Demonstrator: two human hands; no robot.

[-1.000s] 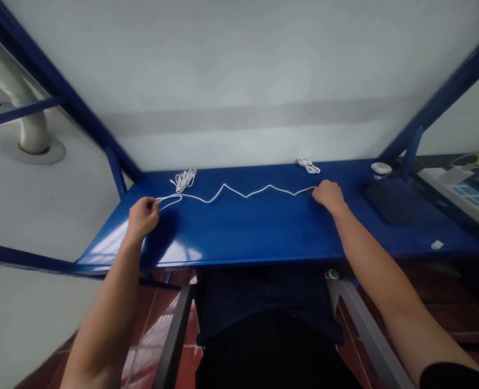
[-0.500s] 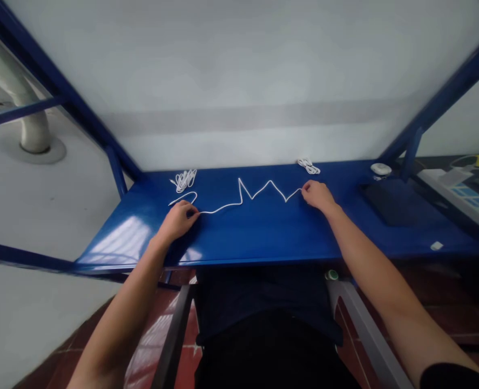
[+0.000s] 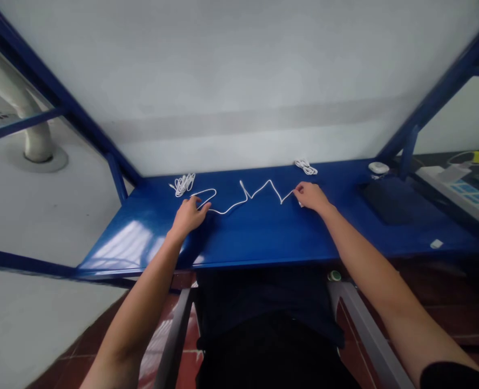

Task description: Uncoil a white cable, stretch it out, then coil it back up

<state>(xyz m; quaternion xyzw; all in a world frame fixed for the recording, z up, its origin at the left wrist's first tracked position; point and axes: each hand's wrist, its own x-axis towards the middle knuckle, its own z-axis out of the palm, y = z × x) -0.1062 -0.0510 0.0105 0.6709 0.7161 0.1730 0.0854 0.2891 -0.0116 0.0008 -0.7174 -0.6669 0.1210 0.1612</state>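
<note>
A thin white cable (image 3: 233, 206) lies in zigzag bends across the blue table, between my two hands. My left hand (image 3: 189, 216) is at its left part, fingers curved and the thumb held a little apart from them. The cable passes at these fingertips, and a loop of it curls out to the right beyond them. My right hand (image 3: 312, 195) pinches the cable's right part between thumb and fingertips. A small white piece shows just under these fingers, perhaps the cable's end. The exact contact at the left fingertips is partly hidden.
Bundled white cable (image 3: 183, 184) lies at the back left, and another cable bundle (image 3: 306, 167) at the back right. Farther right are a round white object (image 3: 379, 168), a dark flat pad (image 3: 387, 200), a small white piece (image 3: 436, 244) and a power strip (image 3: 466, 194). Blue frame bars flank the table (image 3: 255, 243).
My left hand has shifted right and slightly away from me, carrying the cable's left loop along. My right hand has moved slightly left. The cable between them has slackened into a deeper curve.
</note>
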